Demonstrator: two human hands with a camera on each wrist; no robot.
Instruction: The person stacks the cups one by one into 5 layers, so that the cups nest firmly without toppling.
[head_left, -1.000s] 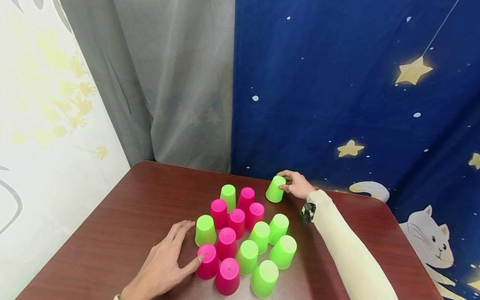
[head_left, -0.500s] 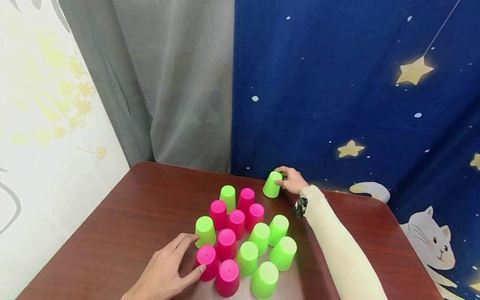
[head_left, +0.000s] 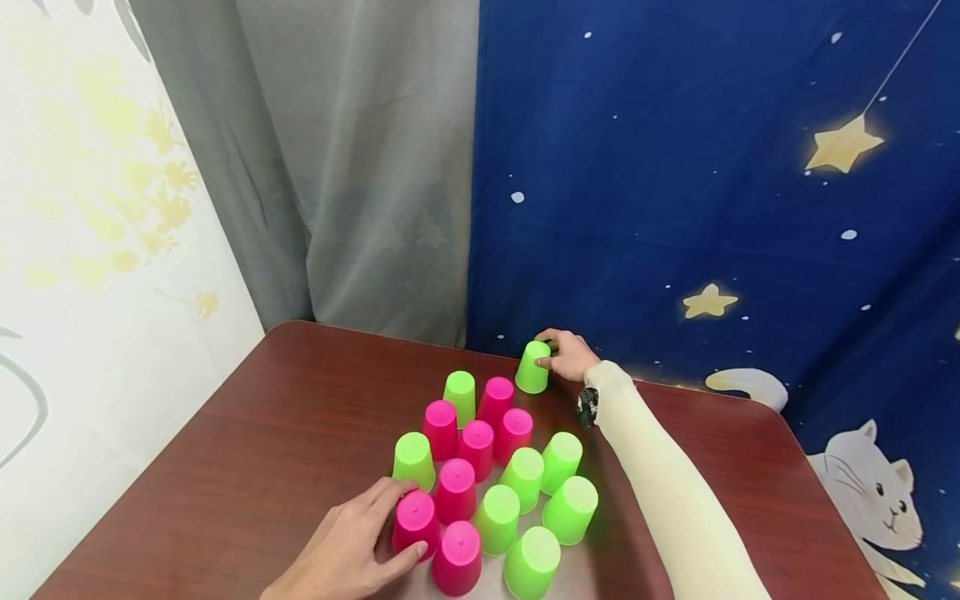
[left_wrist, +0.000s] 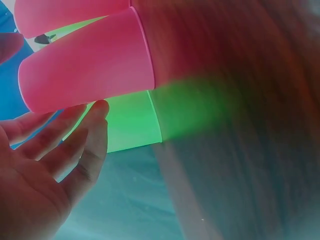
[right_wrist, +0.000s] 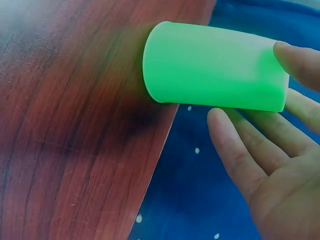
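Note:
Upside-down pink and light green cups stand in a cluster on a dark wooden table (head_left: 300, 400). At its near left corner my left hand (head_left: 348, 537) holds a pink cup (head_left: 417, 521), thumb in front and fingers behind. The left wrist view shows those fingers (left_wrist: 97, 112) along the side of the pink cup (left_wrist: 85, 65), with a green cup (left_wrist: 132, 122) just beyond. Farther back, my right hand (head_left: 572, 356) grips a green cup (head_left: 531, 371) between thumb and fingers, mouth down, by the back edge. In the right wrist view its thumb (right_wrist: 297, 62) presses the green cup (right_wrist: 215, 67) near the base.
Behind the held pink cup stands a green cup (head_left: 412, 457). More pink cups (head_left: 456, 492) fill the middle, with green ones (head_left: 570, 510) on the right. A grey curtain (head_left: 382, 192) and a blue star-patterned curtain (head_left: 600, 208) hang behind the table.
My right hand has carried its green cup leftward and slightly back. My left hand has come in closer around the near pink cup.

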